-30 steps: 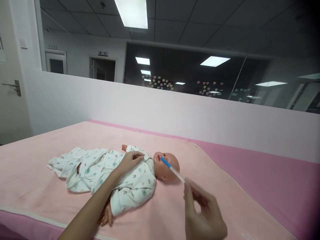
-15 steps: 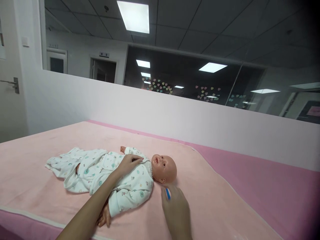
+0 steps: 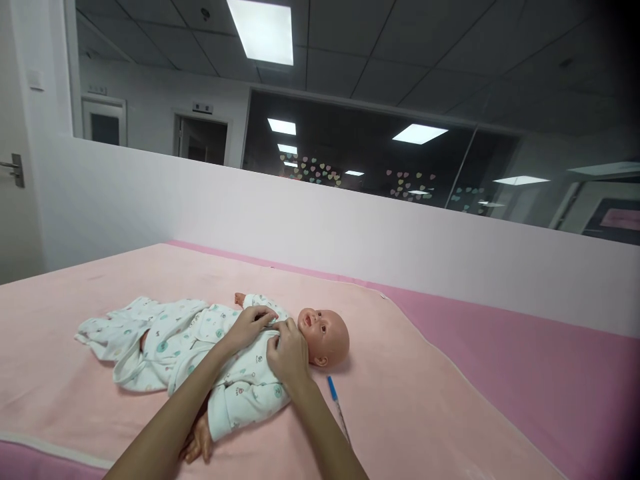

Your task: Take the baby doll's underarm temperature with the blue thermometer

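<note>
A baby doll (image 3: 324,335) in a white patterned romper (image 3: 200,343) lies on its back on a pale pink blanket (image 3: 420,400), head to the right. My left hand (image 3: 249,325) rests on the doll's chest, fingers curled on the fabric near the collar. My right hand (image 3: 287,357) pinches the romper at the doll's shoulder, just below the chin. A thin stick with a blue tip (image 3: 336,399) lies on the blanket, to the right of my right forearm and below the doll's head.
The blanket covers a darker pink mattress (image 3: 550,360). A low white partition wall (image 3: 350,227) runs behind the bed, with dark glass above it. A door with a handle (image 3: 13,170) is at the far left.
My right hand took the blue-tipped stick away from the doll's mouth, laid it on the blanket and moved left onto the romper's collar. My left hand stayed on the chest.
</note>
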Tool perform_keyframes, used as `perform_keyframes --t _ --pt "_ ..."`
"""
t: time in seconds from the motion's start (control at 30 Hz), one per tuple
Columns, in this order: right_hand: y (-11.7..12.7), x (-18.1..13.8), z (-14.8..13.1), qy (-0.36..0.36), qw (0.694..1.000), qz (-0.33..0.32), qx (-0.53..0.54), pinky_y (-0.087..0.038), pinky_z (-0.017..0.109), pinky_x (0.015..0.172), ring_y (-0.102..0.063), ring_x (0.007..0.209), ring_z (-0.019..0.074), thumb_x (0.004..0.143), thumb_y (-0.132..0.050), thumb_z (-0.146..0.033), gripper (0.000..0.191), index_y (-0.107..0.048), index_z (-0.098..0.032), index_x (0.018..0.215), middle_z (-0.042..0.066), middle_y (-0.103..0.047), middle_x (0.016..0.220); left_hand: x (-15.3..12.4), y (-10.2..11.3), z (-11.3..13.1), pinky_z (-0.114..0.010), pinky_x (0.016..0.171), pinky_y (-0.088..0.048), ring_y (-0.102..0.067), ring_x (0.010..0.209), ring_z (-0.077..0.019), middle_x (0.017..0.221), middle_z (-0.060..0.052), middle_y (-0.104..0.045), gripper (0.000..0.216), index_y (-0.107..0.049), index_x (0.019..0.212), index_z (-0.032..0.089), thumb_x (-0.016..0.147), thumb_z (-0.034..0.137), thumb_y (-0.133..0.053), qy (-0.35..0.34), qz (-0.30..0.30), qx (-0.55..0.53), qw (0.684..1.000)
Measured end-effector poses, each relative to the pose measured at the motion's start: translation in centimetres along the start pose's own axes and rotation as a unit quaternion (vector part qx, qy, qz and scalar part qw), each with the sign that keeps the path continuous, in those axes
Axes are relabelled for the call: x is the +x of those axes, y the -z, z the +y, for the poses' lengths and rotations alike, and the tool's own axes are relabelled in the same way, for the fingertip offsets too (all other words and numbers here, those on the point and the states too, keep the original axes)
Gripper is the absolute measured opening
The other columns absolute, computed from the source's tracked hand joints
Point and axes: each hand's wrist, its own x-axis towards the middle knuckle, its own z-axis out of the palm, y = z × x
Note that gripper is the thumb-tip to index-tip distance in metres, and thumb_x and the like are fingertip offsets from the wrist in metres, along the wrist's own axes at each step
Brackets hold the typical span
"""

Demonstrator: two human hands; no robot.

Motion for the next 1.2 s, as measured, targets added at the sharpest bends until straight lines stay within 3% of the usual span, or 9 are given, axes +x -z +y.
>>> perform_keyframes --t 0.13,0.33,0.53,0.77,1.2 --pt "-0.15 0.04 0.12 0.011 0.999 0.026 0.036 -0.036 0.023 0.060 -0.050 0.065 0.0129 0.071 -0.041 -0.008 0.020 -0.058 -0.017 0.074 0.003 -0.053 0.075 -0.10 -0.07 0.04 -0.027 0.067 -0.042 -0.057 0.073 -0.0177 0.074 -0.004 -0.065 0.032 -0.066 0.077 0.014 0.079 0.040 -0.047 -0.002 -0.007 -0.007 1.000" --pt "0.03 -0.07 0.52 0.044 0.993 0.080 0.075 -0.039 0.024 0.064 -0.051 0.074 0.0145 0.083 -0.037 -0.012 0.028 -0.063 -0.021 0.087 0.003 -0.057 0.079 -0.11 -0.04 -0.09 -0.030 0.075 -0.045 -0.060 0.084 -0.0207 0.082 -0.005 -0.069 0.031 -0.067 0.090 0.016 0.077 0.038 -0.051 0.007 -0.026 -0.045 0.999" --pt "-0.23 -0.18 0.53 0.027 0.993 0.083 0.084 -0.041 0.026 0.066 -0.052 0.072 0.0149 0.085 -0.037 -0.014 0.028 -0.064 -0.022 0.092 0.003 -0.060 0.074 -0.19 0.26 0.23 -0.030 0.083 -0.042 -0.058 0.090 -0.0200 0.088 -0.005 -0.069 0.029 -0.069 0.087 0.016 0.078 0.029 -0.044 0.016 -0.029 -0.062 0.998" --pt "-0.24 -0.43 0.20 0.020 0.990 0.070 0.119 -0.041 0.027 0.068 -0.052 0.077 0.0164 0.074 -0.037 -0.007 0.033 -0.060 -0.018 0.094 0.005 -0.059 0.080 -0.33 0.08 -0.06 -0.028 0.070 -0.043 -0.059 0.074 -0.0191 0.075 -0.004 -0.067 0.025 -0.068 0.076 0.016 0.069 0.018 -0.044 -0.008 -0.026 0.028 0.999" --pt "-0.61 -0.76 0.02 0.004 0.986 0.099 0.132 -0.041 0.030 0.071 -0.050 0.077 0.0175 0.076 -0.034 -0.007 0.028 -0.056 -0.016 0.090 0.006 -0.056 0.079 -0.25 0.46 0.02 -0.026 0.066 -0.044 -0.058 0.074 -0.0187 0.077 -0.004 -0.066 0.023 -0.067 0.073 0.016 0.072 0.033 -0.052 0.012 -0.059 0.057 0.997"
